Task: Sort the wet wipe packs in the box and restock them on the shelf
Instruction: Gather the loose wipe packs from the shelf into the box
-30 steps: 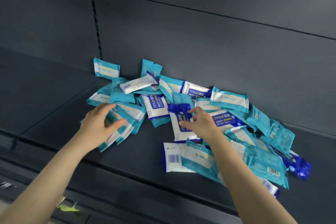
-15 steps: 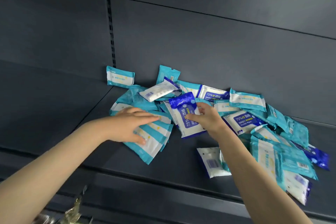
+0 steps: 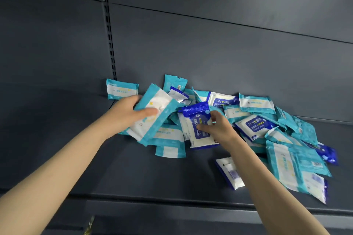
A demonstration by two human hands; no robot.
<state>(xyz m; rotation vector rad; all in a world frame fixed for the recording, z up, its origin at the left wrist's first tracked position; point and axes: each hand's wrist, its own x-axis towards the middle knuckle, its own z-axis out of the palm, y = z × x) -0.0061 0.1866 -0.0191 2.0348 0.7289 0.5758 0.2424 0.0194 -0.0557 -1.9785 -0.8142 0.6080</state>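
Note:
A loose heap of wet wipe packs (image 3: 256, 120) lies on the dark shelf (image 3: 133, 177), teal-and-white ones mixed with blue-and-white alcohol wipes. My left hand (image 3: 129, 114) grips a teal-and-white pack (image 3: 154, 112), lifted and tilted above the heap's left side. My right hand (image 3: 215, 126) pinches a blue alcohol wipe pack (image 3: 198, 120) at the heap's middle. One teal pack (image 3: 122, 91) leans against the back panel at the far left. A blue-edged pack (image 3: 229, 171) lies face down near the shelf front, partly under my right forearm.
The shelf's back panel (image 3: 210, 47) rises right behind the heap, with a slotted upright (image 3: 109, 30) at the left. The shelf's front lip (image 3: 172, 202) runs below my arms. Bare shelf surface stretches left of the heap.
My left hand has closed round a teal pack and lifted it off the heap. My right hand has kept the blue pack, now pulled slightly toward me. The view has shifted.

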